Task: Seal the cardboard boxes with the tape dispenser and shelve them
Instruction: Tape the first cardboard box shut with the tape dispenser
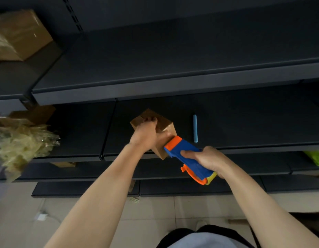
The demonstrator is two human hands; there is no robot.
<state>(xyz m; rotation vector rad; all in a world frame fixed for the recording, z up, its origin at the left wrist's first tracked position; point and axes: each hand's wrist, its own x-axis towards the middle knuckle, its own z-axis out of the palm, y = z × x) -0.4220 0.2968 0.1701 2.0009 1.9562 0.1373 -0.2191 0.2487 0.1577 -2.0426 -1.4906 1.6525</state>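
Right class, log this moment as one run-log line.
left hand: grips cardboard box at shelf edge | right hand: holds tape dispenser, orange end at box | blue stick: on shelf

The cardboard box [165, 125] is plain brown, unpatterned; the tape dispenser [192, 164] is blue with an orange head and orange guard (yellow at the rear end). The shelving [173, 83] is uniform dark charcoal, and the stick [195, 128] is light blue. The floor tiles [155, 212] are pale beige, and the crumpled film [21, 142] is translucent yellowish.
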